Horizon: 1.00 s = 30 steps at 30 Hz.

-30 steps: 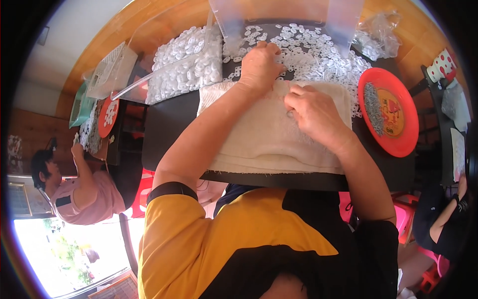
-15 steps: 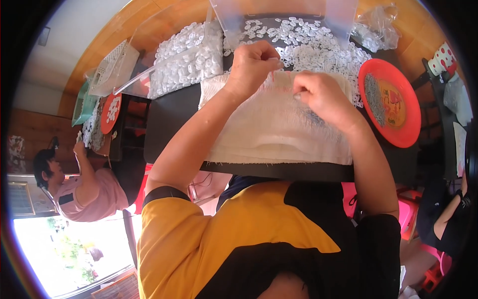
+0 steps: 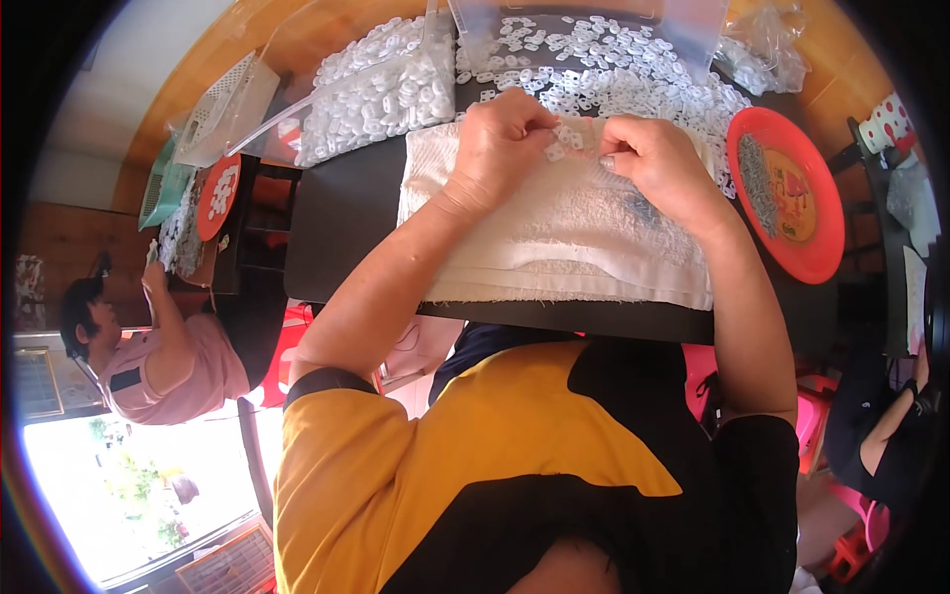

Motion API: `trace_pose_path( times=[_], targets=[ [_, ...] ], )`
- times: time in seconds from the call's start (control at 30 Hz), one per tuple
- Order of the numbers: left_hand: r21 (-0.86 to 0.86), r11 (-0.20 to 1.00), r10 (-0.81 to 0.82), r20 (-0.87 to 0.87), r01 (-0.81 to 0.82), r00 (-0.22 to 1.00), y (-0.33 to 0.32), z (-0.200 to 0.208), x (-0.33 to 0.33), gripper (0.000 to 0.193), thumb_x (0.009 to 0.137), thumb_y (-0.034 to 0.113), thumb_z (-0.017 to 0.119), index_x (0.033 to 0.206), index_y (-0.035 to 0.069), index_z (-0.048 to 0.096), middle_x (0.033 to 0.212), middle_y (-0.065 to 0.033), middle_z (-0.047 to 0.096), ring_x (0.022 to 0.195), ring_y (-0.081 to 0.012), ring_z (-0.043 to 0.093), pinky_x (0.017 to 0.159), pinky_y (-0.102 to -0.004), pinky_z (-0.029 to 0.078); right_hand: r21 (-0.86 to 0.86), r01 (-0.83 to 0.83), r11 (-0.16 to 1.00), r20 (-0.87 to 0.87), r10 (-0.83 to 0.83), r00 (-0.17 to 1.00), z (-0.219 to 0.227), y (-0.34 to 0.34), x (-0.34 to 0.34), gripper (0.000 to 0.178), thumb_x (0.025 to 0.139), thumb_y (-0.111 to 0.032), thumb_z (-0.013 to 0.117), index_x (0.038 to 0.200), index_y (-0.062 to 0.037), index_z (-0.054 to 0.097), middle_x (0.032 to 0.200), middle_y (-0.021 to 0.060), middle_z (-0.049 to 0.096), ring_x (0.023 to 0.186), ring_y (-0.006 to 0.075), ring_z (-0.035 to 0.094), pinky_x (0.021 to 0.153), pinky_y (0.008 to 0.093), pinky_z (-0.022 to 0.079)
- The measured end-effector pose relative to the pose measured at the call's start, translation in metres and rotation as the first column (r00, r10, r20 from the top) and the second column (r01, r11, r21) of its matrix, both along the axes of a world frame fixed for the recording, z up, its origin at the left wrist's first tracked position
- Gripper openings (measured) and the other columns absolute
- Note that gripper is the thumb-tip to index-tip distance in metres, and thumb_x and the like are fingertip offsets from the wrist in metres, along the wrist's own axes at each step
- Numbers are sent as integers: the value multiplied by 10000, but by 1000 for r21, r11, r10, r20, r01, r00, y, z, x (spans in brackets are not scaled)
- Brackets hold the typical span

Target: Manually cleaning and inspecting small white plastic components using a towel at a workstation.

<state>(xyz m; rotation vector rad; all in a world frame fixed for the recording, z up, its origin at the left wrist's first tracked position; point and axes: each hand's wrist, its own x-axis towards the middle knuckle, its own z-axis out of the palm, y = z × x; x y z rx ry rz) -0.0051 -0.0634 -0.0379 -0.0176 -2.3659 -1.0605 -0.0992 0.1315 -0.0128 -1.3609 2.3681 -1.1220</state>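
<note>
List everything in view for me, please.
Table: one, black, centre
Towel: one, cream, on the table
White pieces: many, white, mostly beyond the towel
Clear bin: one, transparent, table's far left
Clear container: one, transparent, table's far edge
Bag: one, clear, table's far right
Red plate: one, red, table's right
Grey pieces: many, grey, on that plate
White basket, green basket: one each, left
Small plate: one, red, left
Dotted object: one, red on white, right
Co-workers: two, pink and dark clothes, left and right
Shirt: one, yellow and black, bottom
Left hand, right hand: two, bare, near towel's far edge
</note>
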Motion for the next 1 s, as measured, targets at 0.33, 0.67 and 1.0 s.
trace_pose_path(
  times=[0.33,0.67,1.0],
  targets=[
    [-590,806,69,18,-45,997,28,3,-18,127,697,132,697,731,67,593,788,-89,568,740,-290,617,635,-396,523,-93,-7,996,168,22,985,0,1,-4,43,802,-20,598,813,15,577,704,19,588,660,97,510,599,268,411],
    [-389,913,15,330,122,944,30,28,-21,92,738,102,646,789,26,650,816,-162,646,735,-298,647,653,-390,523,-271,174,947,448,-36,893,6,4,-9,44,881,-75,588,852,-46,605,717,-33,576,645,43,497,570,201,379],
    [929,365,-337,191,-59,922,39,37,-11,98,876,35,619,932,-42,597,803,-113,629,648,-160,587,495,-263,414,-386,325,863,625,-15,781,18,-3,10,52,891,-78,587,901,-27,598,746,12,598,643,76,539,547,211,413]
  ],
)
